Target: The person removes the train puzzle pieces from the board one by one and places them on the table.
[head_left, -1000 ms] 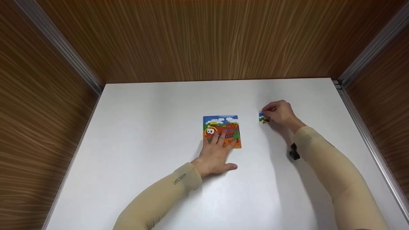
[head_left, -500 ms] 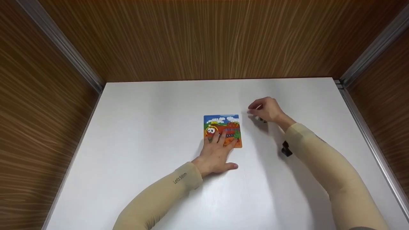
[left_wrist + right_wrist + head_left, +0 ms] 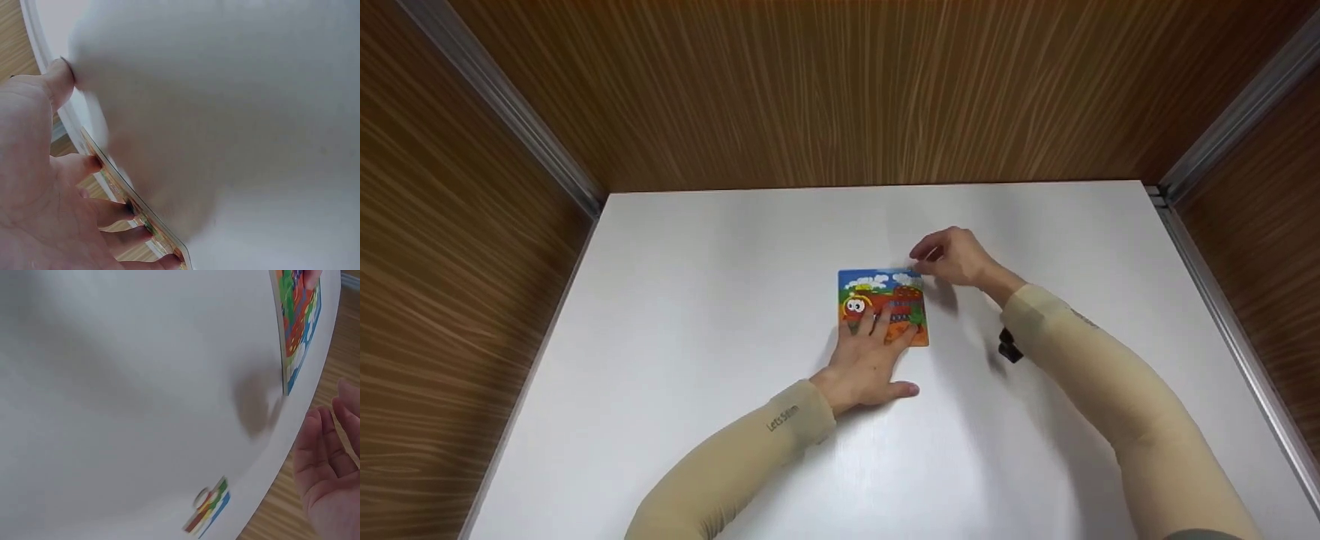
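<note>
A square picture puzzle (image 3: 877, 281) with a red cartoon train, blue sky and white clouds lies on the white table. My left hand (image 3: 864, 367) rests on its lower part, fingers spread and nearly straight, thumb out on the table side. In the left wrist view the fingertips (image 3: 93, 164) press along the puzzle's face. My right hand (image 3: 956, 259) hovers at the puzzle's top right corner, fingers loosely bent, with nothing visible between them. A small colourful puzzle piece (image 3: 211, 509) lies apart on the table in the right wrist view; in the head view the right forearm area hides it.
The white tabletop (image 3: 697, 300) is bounded by a wood-grain panel (image 3: 840, 97) at the back and similar panels on both sides, with metal rails at the corners. A black wrist-worn device (image 3: 1010, 345) hangs under the right sleeve.
My right hand has moved left from the small puzzle piece, which stays on the table, to the puzzle's top right corner. My left hand and the puzzle stay in place.
</note>
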{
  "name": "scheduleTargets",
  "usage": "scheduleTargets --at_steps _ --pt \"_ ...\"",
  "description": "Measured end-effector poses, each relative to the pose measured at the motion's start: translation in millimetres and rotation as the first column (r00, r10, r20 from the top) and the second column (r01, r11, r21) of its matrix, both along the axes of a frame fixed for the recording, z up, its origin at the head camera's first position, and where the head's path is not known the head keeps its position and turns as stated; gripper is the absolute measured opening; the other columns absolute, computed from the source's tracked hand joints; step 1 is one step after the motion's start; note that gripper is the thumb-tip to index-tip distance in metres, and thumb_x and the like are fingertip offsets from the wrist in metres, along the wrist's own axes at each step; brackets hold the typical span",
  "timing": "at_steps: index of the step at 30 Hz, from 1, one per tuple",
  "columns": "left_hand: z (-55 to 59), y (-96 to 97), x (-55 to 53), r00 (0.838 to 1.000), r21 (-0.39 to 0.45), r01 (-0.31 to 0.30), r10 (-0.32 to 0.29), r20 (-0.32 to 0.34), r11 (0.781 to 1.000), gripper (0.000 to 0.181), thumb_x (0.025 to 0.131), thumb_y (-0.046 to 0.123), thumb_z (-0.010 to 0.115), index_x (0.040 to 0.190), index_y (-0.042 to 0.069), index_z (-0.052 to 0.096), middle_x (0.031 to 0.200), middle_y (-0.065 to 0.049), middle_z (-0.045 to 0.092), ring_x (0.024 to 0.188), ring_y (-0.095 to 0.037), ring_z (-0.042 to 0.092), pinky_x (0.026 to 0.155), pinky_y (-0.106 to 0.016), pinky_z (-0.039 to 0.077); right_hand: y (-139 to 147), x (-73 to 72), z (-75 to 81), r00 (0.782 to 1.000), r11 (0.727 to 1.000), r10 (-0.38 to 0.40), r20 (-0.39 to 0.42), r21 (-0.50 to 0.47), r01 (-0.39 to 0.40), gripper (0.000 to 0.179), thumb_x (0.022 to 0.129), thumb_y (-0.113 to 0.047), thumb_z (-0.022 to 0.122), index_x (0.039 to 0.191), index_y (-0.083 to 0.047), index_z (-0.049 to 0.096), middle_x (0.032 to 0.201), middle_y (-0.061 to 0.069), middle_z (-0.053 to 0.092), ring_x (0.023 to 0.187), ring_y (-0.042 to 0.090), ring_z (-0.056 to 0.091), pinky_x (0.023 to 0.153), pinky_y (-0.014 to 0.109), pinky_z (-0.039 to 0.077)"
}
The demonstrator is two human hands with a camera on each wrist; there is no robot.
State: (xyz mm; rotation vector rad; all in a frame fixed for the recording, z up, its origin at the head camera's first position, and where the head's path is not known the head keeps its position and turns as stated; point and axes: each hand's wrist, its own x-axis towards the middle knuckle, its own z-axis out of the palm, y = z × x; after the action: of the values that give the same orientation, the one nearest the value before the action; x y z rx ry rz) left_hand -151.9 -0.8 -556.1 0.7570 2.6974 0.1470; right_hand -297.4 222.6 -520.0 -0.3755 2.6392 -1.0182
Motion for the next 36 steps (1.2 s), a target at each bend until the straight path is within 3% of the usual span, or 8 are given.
scheduleTargets --at_steps 5,7,18,29,36 --pt "-0.1 1.1 0.3 1.0 -0.007 -0.001 0.001 -0.001 1.0 0.098 0.101 0.081 0.061 0.18 0.035 0.027 0.191 -0.017 0.013 0.177 -0.049 0.014 0.134 -0.08 0.023 -14 -2.9 0.6 0.996 0.996 0.087 0.011 0.023 -0.087 0.036 0.101 -0.014 0.081 0.136 -0.004 0.08 0.136 0.018 0.079 0.123 0.037 0.074 0.108 0.053 0.062" --pt "-0.7 1.6 0.3 1.0 -0.006 -0.001 0.001 0.002 1.0 0.098 0.1 0.081 0.061 0.18 0.035 0.027 0.191 -0.018 0.013 0.177 -0.048 0.013 0.134 -0.081 0.023 -20 -3.8 -0.6 0.993 0.992 0.117 0.014 0.038 -0.117 0.037 0.1 -0.013 0.082 0.136 -0.004 0.079 0.136 0.018 0.079 0.125 0.038 0.074 0.111 0.056 0.06" --pt "-1.0 3.0 1.8 1.0 -0.016 0.012 -0.013 -0.008 1.0 0.099 0.099 0.082 0.062 0.18 0.035 0.028 0.191 -0.018 0.015 0.177 -0.048 0.015 0.133 -0.08 0.027 -44 -2.8 -13.0 0.984 0.978 0.178 0.004 0.107 -0.178 0.037 0.096 -0.012 0.086 0.133 -0.006 0.081 0.13 0.018 0.078 0.118 0.035 0.073 0.105 0.054 0.062" --pt "-2.2 2.9 1.7 1.0 -0.013 0.021 -0.022 -0.022 1.0 0.099 0.1 0.082 0.061 0.18 0.034 0.028 0.19 -0.019 0.015 0.177 -0.048 0.015 0.133 -0.08 0.026 -50 0.0 -21.4 0.99 0.98 0.138 0.035 0.138 -0.141 0.043 0.097 -0.012 0.087 0.139 -0.007 0.079 0.131 0.015 0.075 0.12 0.033 0.071 0.112 0.051 0.061" --pt "-0.7 3.8 1.8 1.0 -0.018 0.01 -0.01 -0.006 1.0 0.099 0.099 0.081 0.062 0.18 0.034 0.028 0.191 -0.018 0.014 0.177 -0.047 0.014 0.134 -0.079 0.025 -49 1.0 -22.2 0.992 0.982 0.127 0.01 0.139 -0.127 0.043 0.095 -0.012 0.09 0.136 -0.006 0.08 0.127 0.015 0.075 0.115 0.031 0.07 0.108 0.048 0.062"
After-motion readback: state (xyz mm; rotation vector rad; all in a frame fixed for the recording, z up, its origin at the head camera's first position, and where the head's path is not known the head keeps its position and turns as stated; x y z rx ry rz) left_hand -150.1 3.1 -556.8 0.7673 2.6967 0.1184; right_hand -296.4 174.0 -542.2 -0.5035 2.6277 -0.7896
